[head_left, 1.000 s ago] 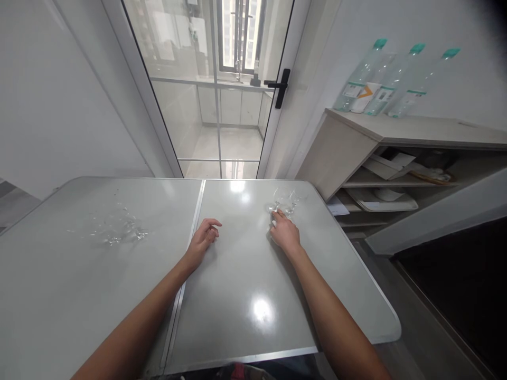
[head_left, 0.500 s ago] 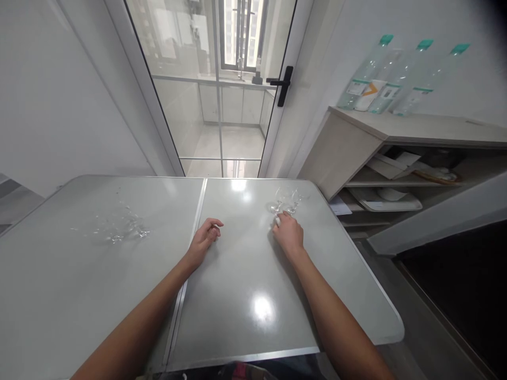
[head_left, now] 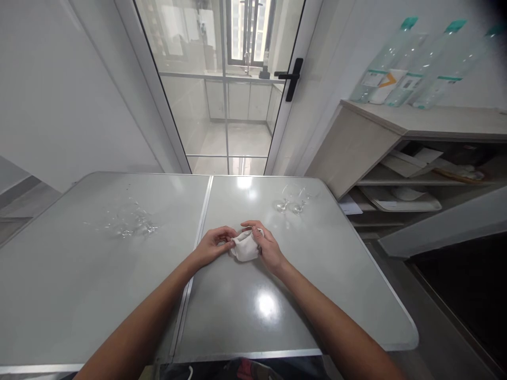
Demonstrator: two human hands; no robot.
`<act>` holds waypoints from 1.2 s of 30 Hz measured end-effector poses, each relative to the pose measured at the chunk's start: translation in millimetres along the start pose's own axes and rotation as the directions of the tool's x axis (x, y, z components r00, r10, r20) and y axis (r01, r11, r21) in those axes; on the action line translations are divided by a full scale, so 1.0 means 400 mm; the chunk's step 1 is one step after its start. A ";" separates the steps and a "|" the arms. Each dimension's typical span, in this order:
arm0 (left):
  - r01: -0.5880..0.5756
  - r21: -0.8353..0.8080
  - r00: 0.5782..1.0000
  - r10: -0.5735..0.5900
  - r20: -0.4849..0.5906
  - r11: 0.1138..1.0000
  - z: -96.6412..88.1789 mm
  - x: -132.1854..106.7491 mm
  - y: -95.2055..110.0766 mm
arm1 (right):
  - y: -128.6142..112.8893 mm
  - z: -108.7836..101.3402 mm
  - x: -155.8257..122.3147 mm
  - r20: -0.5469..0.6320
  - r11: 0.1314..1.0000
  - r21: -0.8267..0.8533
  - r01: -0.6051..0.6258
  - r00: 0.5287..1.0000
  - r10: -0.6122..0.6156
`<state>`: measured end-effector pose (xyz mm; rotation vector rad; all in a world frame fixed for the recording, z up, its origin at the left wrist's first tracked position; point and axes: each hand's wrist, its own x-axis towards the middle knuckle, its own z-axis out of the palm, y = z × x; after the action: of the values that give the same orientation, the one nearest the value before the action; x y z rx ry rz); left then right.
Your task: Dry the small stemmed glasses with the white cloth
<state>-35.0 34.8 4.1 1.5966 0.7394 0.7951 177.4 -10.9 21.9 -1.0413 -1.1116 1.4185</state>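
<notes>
A small white cloth [head_left: 246, 248] is bunched up between my two hands, just above the tabletop. My left hand [head_left: 216, 244] pinches its left edge between thumb and fingers. On the other side, my right hand [head_left: 269, 248] grips the cloth with the thumb on top and the fingers curled behind it. Whether anything is wrapped inside the cloth I cannot tell. Beyond my right hand lie clear, thin-armed objects [head_left: 291, 205] with rounded parts, faint against the table. A looser cluster of clear, shiny pieces [head_left: 132, 224] lies to the left.
The grey-white table [head_left: 233, 311] has a metal seam running front to back. A glass door [head_left: 206, 105] with a black handle [head_left: 292, 79] stands behind it. Several clear bottles with green caps [head_left: 396, 68] stand on a wooden shelf unit [head_left: 368, 132] at the right.
My right hand has come back from the clear objects at the right towards the middle. The white cloth now shows between both hands, and my left hand has closed on it. The view shifted slightly.
</notes>
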 end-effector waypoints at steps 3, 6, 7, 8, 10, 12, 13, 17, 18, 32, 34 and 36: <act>-0.007 -0.047 0.997 0.003 -0.082 0.999 -0.005 -0.001 -0.005 | 0.000 -0.015 0.006 0.022 1.000 -0.018 0.002 1.000 -0.002; -0.032 -0.116 0.980 0.009 -0.196 0.993 -0.014 0.000 -0.015 | -0.004 -0.029 0.010 0.060 0.993 -0.117 0.035 0.998 -0.028; -0.037 -0.122 0.975 0.009 -0.223 0.992 -0.016 0.001 -0.018 | -0.007 -0.031 0.010 0.073 0.985 -0.158 0.068 0.996 -0.057; -0.039 -0.123 0.971 0.009 -0.241 0.992 -0.018 0.002 -0.020 | -0.009 -0.031 0.008 0.088 0.973 -0.202 0.110 0.992 -0.094; -0.039 -0.116 0.966 0.008 -0.257 0.992 -0.020 0.002 -0.022 | -0.015 -0.028 0.002 0.126 0.938 -0.289 0.193 0.979 -0.163; -0.046 -0.100 0.958 0.015 -0.288 0.994 -0.019 0.001 -0.021 | -0.016 -0.024 -0.003 0.173 0.893 -0.373 0.252 0.964 -0.200; -0.054 -0.089 0.947 0.023 -0.320 0.995 -0.018 0.000 -0.019 | -0.014 -0.023 -0.005 0.192 0.866 -0.416 0.279 0.957 -0.217; -0.081 -0.048 0.887 0.050 -0.460 0.996 -0.016 -0.004 -0.009 | 0.000 -0.029 -0.003 0.255 0.697 -0.621 0.359 0.933 -0.254; -0.089 -0.042 0.876 0.058 -0.478 0.995 -0.016 -0.005 -0.006 | 0.001 -0.033 -0.002 0.261 0.641 -0.674 0.367 0.930 -0.258; -0.168 -0.089 0.796 0.082 -0.600 0.982 -0.023 0.009 -0.002 | -0.053 -0.051 -0.017 0.245 0.885 -0.445 0.138 0.969 -0.028; -0.196 -0.109 0.796 0.094 -0.599 0.975 -0.026 0.012 0.000 | -0.060 -0.051 -0.015 0.270 0.923 -0.379 0.065 0.962 0.043; -0.218 -0.163 0.811 0.086 -0.578 0.962 -0.026 0.013 0.002 | -0.067 -0.053 -0.013 0.302 0.943 -0.332 0.022 0.950 0.084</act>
<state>-40.5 44.6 6.7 1.2228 0.9074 1.4613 203.8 -12.3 44.2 -1.0934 -1.6163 1.4879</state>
